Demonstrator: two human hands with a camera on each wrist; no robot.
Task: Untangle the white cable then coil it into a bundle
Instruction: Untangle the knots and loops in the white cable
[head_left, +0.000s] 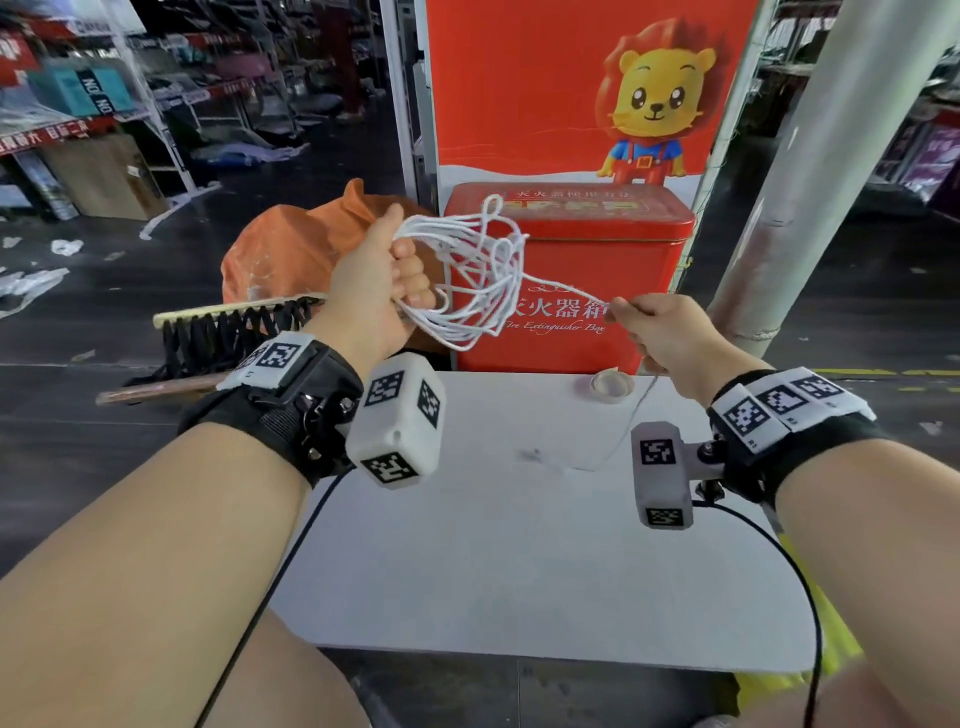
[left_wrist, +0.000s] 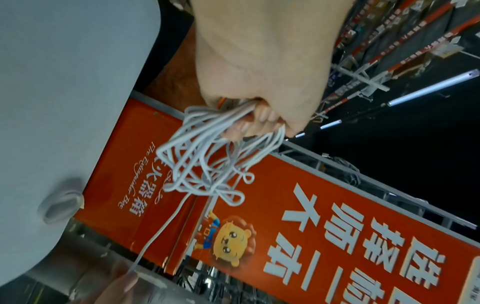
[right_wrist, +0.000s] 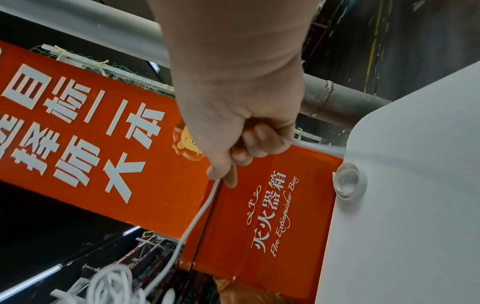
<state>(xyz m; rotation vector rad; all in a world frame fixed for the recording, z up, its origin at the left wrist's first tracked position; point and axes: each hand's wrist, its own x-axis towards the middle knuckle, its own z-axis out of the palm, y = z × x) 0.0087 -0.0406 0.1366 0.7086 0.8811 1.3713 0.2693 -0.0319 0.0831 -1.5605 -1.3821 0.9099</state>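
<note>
The white cable (head_left: 483, 270) hangs in several loose, tangled loops from my left hand (head_left: 387, 275), whose fingers are curled round the bunch above the table's far edge. In the left wrist view the loops (left_wrist: 207, 160) spill out below the fist (left_wrist: 259, 82). One strand runs right to my right hand (head_left: 657, 327), which pinches it between thumb and forefinger. In the right wrist view the strand (right_wrist: 197, 218) leaves that pinch (right_wrist: 223, 174) toward the loops. The cable's tail (head_left: 618, 436) drops from the right hand onto the white table (head_left: 519, 545).
A roll of clear tape (head_left: 612, 385) sits at the table's far edge. Behind it stand a red fire extinguisher box (head_left: 571, 280) and a red lion poster (head_left: 587, 88). An orange bag (head_left: 291, 249) and a brush (head_left: 234, 327) lie left; a grey pillar (head_left: 831, 171) rises right.
</note>
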